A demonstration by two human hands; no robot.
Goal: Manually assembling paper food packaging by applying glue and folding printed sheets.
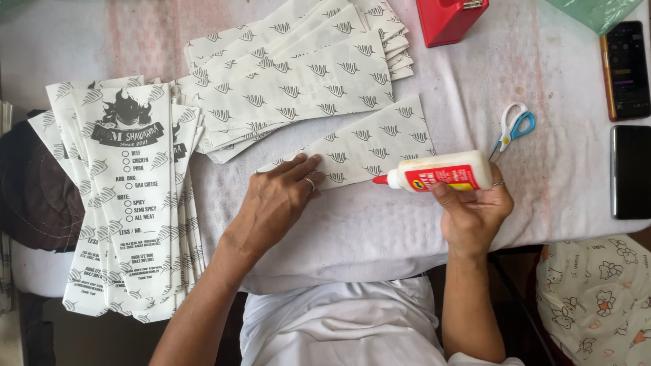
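White glue bottle (441, 172) with red label and red nozzle — lying sideways, nozzle pointing left, just off the sheet's edge. Patterned white paper sheet (369, 146) — flat on the cloth, slanted.

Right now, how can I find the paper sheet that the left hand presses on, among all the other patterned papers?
On the white cloth-covered table, look just below the fanned pile of patterned papers. The single sheet lies alone under the left hand, its edge at the red tip of the glue bottle held by the right hand.

L hand (274, 200) flat on patterned paper sheet (369, 146); R hand (475, 210) grips glue bottle (437, 173), nozzle touching sheet edge.
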